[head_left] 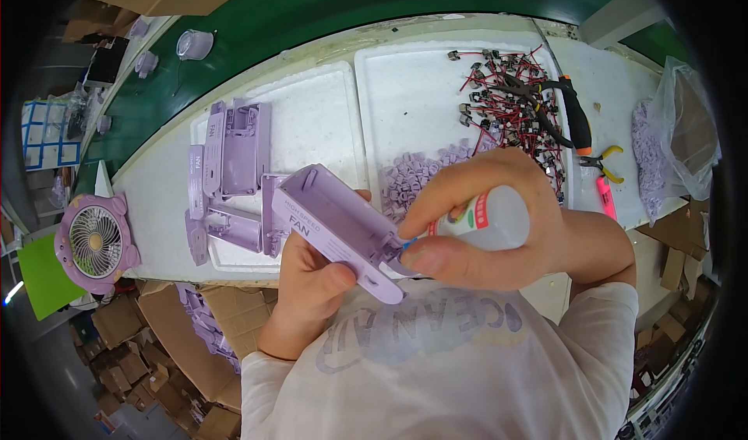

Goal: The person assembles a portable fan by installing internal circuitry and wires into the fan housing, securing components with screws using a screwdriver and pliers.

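Note:
My left hand [312, 280] is wrapped round a light purple plastic fan housing [331, 206], an open trough held tilted over the table's near edge. A white squeeze bottle [502, 220] with a printed label is gripped in my right hand [539, 206], its base facing up. The bottle's bluish tip points down at the lower right end of the housing, by a small fitting there; my fingers hide whether the two touch. Behind the left hand, more purple housings [248, 156] lie on a white foam tray [315, 97].
Small purple parts [409, 175] and red-wired components [499, 89] fill a second tray. To its right lie pliers [538, 101], a screwdriver [575, 117], yellow-handled cutters [609, 163] and a pink marker [606, 197]. A purple fan [95, 241] stands left; a cardboard box [175, 331] sits below.

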The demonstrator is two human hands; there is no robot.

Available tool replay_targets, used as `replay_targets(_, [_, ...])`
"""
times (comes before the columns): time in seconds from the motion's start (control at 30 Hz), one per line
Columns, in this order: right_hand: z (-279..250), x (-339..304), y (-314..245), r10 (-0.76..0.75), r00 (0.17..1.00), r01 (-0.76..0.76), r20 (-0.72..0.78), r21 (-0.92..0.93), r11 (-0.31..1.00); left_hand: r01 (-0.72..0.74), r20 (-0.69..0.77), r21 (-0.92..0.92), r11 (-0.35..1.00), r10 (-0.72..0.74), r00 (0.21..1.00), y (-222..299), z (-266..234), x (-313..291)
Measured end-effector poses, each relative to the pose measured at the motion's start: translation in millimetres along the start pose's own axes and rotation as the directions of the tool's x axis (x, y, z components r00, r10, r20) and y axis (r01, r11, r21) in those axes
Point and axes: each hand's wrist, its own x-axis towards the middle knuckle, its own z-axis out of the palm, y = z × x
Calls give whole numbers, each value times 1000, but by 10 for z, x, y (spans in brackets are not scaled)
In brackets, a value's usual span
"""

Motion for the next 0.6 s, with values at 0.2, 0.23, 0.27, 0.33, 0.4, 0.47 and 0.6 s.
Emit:
replay_targets(0.2, [6, 9, 18, -43, 999, 43, -7, 1, 999, -3, -3, 1, 1000, 3, 1000, 5, 15, 8])
replay_targets(0.23, [6, 11, 22, -41, 999, 41, -7, -9, 999, -3, -3, 1, 1000, 3, 1000, 1, 13, 9])
replay_targets(0.27, [4, 10, 25, -38, 999, 38, -7, -20, 999, -2, -6, -1, 1000, 2, 1000, -5, 9, 10])
replay_targets(0.33, [-6, 1, 12, 9, 1000, -9, -10, -13, 1000, 0, -6, -4, 1000, 0, 1000, -10, 5, 9])
replay_targets(0.4, [-36, 8, -39, 57, 998, -57, -14, -7, 998, 15, -10, -20, 1000, -16, 1000, -4, 0, 7])
replay_targets(0.47, [-111, 88, -125, 108, 989, -126, -99, -192, 973, -33, -48, 7, 999, 33, 998, -53, -77, -13])
replay_targets(0.6, [-275, 385, 275, -151, 965, 7, -214, -556, 831, -144, -9, -20, 989, 144, 990, -91, -105, 8])
